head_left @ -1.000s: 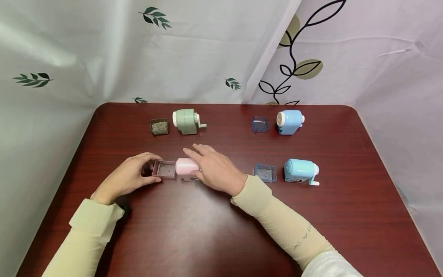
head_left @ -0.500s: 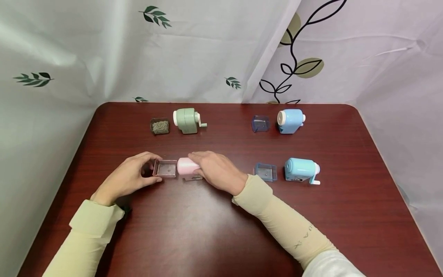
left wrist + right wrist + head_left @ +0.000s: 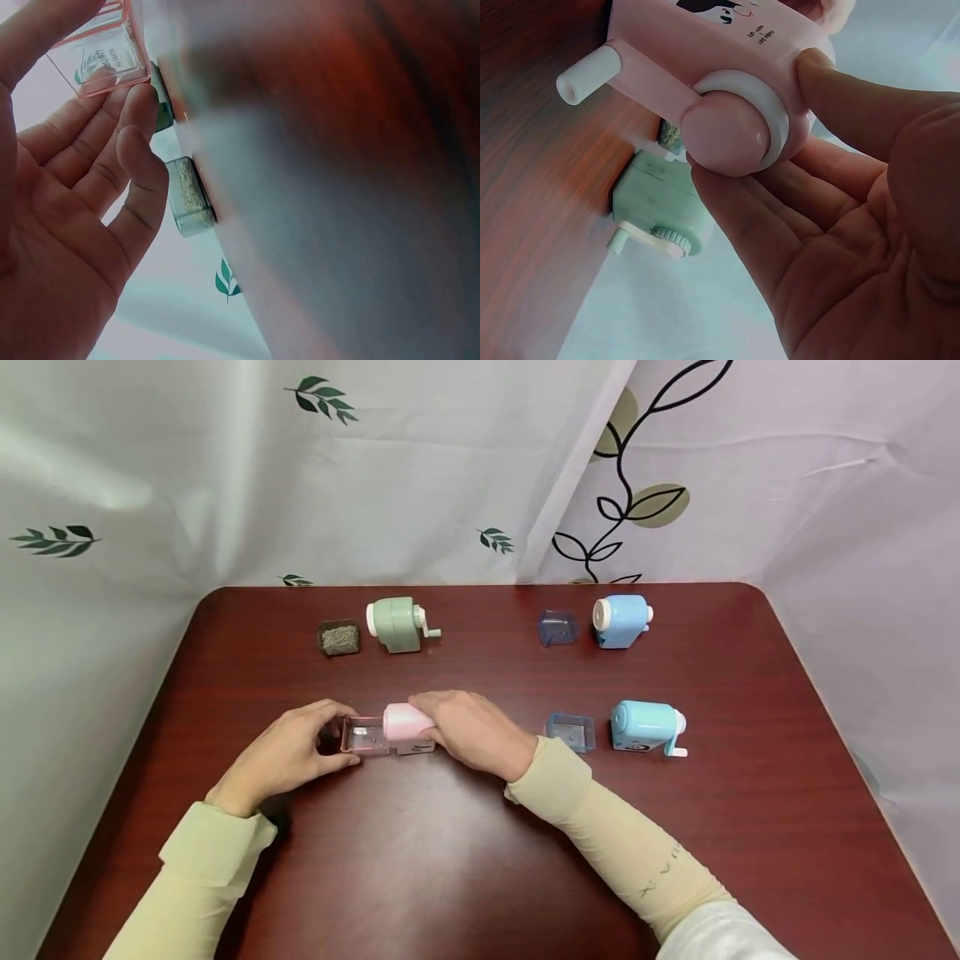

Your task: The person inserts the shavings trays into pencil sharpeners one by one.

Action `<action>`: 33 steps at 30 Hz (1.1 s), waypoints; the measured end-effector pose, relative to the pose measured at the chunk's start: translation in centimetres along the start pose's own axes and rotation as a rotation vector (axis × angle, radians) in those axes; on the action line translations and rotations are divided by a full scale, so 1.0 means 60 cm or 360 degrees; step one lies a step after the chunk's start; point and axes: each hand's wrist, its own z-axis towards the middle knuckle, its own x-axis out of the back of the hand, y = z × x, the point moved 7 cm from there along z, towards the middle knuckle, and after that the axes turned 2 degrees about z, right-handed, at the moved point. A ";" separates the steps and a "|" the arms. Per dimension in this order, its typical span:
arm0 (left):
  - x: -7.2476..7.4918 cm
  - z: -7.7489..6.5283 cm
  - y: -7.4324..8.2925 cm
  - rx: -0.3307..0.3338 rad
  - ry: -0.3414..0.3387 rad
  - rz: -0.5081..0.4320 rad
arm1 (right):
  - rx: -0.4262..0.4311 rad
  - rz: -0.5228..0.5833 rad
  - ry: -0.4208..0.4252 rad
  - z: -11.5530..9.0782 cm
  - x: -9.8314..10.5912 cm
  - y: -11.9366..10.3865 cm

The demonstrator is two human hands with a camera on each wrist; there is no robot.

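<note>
My left hand [image 3: 288,752] pinches a clear pink drawer [image 3: 366,737] by its sides, between thumb and fingertips. The left wrist view catches part of this see-through drawer [image 3: 105,56] at its top corner. To its right, a pink crank pencil sharpener [image 3: 407,724] stands with its near end right at the drawer's edge. My right hand [image 3: 474,731] grips the sharpener from above and behind. Seen from the right wrist, thumb and fingers wrap the sharpener's body [image 3: 780,37], just behind its white-handled crank [image 3: 649,79]. A printed panda picture shows on its side.
Behind stand a green sharpener [image 3: 397,624] and its drawer [image 3: 339,638] with shavings inside. At the back right are a blue sharpener [image 3: 622,621] and a dark blue drawer [image 3: 558,627]. Nearer, a turquoise sharpener [image 3: 647,727] stands beside a blue drawer [image 3: 572,732].
My left hand has shifted right with the pink drawer, closing the small gap to the pink sharpener. The right hand's fingers, more spread at first, have drawn in around the sharpener.
</note>
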 end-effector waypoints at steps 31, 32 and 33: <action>-0.009 0.011 0.026 -0.0061 0.0028 0.0036 | -0.0018 0.0008 0.0029 -0.003 -0.003 -0.001; -0.009 0.012 0.028 -0.0066 0.0024 0.0035 | -0.0015 0.0008 0.0032 -0.003 -0.003 -0.001; -0.010 0.013 0.029 -0.0068 0.0021 0.0037 | -0.0013 0.0005 0.0034 -0.004 -0.003 -0.001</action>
